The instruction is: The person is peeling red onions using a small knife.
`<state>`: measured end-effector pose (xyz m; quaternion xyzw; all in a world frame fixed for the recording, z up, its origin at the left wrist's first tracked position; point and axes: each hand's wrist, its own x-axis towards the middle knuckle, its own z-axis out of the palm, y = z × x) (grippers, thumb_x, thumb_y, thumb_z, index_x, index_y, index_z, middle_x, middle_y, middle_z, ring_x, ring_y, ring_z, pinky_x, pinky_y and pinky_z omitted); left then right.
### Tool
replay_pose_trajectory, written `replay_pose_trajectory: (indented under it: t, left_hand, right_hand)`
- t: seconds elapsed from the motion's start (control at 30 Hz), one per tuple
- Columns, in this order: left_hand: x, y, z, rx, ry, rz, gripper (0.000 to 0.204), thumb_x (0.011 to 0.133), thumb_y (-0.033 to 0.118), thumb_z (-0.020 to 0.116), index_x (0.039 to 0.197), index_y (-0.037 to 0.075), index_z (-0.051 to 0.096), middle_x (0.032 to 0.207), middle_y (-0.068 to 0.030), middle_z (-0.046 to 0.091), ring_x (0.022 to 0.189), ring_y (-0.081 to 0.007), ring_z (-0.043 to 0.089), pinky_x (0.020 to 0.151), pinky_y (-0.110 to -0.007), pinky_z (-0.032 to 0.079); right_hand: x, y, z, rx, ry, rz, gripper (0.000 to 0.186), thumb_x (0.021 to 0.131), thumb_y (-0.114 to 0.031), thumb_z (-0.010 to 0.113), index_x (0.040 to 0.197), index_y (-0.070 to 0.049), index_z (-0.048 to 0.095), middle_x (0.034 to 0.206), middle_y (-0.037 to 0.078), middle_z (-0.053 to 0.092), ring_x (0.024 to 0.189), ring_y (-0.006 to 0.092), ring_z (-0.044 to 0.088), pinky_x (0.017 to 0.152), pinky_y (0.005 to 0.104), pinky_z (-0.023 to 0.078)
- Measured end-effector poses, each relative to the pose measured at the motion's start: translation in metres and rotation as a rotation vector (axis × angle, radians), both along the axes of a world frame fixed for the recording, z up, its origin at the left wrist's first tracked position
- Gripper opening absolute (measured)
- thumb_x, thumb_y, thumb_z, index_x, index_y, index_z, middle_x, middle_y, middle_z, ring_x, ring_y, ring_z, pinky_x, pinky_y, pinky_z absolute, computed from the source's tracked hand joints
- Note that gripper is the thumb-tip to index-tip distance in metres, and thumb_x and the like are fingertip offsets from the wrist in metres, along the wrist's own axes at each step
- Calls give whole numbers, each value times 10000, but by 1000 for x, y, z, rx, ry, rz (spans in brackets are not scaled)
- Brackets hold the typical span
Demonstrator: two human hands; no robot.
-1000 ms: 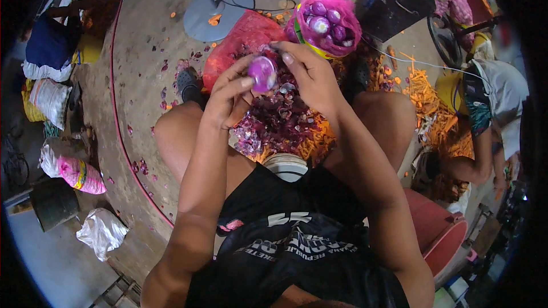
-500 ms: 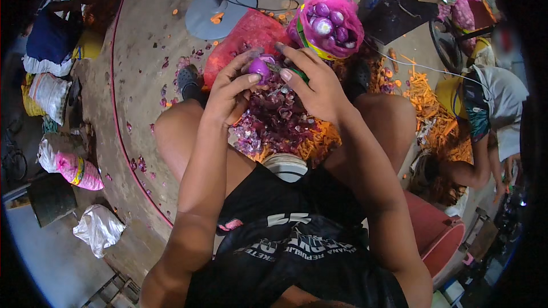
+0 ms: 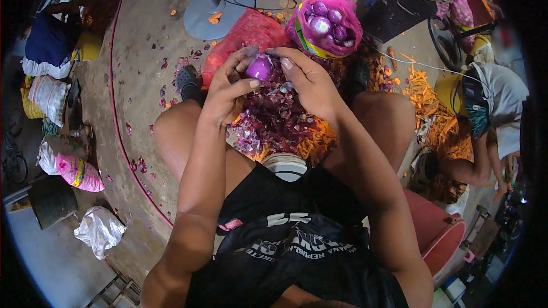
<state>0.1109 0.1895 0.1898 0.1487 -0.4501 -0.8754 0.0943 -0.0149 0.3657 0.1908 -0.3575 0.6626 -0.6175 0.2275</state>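
Observation:
In my left hand (image 3: 228, 82) a peeled purple onion (image 3: 260, 68) is held between thumb and fingers. My right hand (image 3: 308, 80) is curled at the onion's right side, its fingertips reaching the onion's top and its thumb bent close by. What lies inside the right hand's grip is hidden. Under both hands, between my knees, spreads a heap of purple onion skins (image 3: 277, 114), with orange peelings (image 3: 317, 142) along its near edge. Beyond my right hand stands a pink mesh bag of peeled onions (image 3: 325, 23).
A red mesh sack (image 3: 242, 37) lies beyond my left hand, beside a grey round stand base (image 3: 214, 14). Orange peelings cover the floor at right, near another person (image 3: 494, 108) bending over. A red hose (image 3: 117, 108) runs along the left. A red bucket (image 3: 436, 234) sits at my right side.
The onion has turned in my left hand and shows more of its smooth purple side. My right fingers have closed in over its top. A green thing at my right palm is now hidden.

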Motion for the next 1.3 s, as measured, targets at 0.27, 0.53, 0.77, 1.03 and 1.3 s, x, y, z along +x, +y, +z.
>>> replay_pose_trajectory:
  t: [0.27,0.53,0.77,1.03,1.3]
  left_hand:
    - [2,7,6,-7,130,-25,886,754,-100,754,1570,5,425,1476,-165,558,1359,-284,567,1118,-395,492]
    - [-4,4,-2,-133,-66,108,787,808,-45,841,1516,6,500,1413,-118,611,1316,-230,590,1121,-375,492]
    - [-9,9,-8,-537,-52,192,809,784,-54,865,1502,-7,495,1421,-130,616,1334,-235,590,1149,-380,477]
    - [-14,14,-5,-579,18,302,857,758,-71,853,1514,-18,454,1469,-205,610,1368,-258,583,1172,-390,465]
    - [-12,17,-6,-624,99,292,901,747,-71,849,1537,-21,416,1498,-232,589,1379,-267,583,1168,-399,471]
  right_hand:
    - [-18,5,17,122,-516,-119,422,1135,-303,533,1473,-65,615,1066,12,670,886,95,564,782,263,473]
    - [-1,12,12,196,226,-12,492,1091,-306,582,1503,-36,564,1331,245,679,1283,383,641,1098,433,482]
    - [6,11,20,366,478,-41,408,1087,-285,568,1476,-161,580,1206,191,691,1081,440,687,924,512,562]
    - [15,-5,13,335,396,-144,357,1103,-235,536,1451,-197,605,1157,186,691,1032,439,694,916,494,566]
    - [1,-9,-7,148,-199,-219,394,1155,-252,454,1469,-65,602,1391,152,686,1199,247,685,1033,360,516]
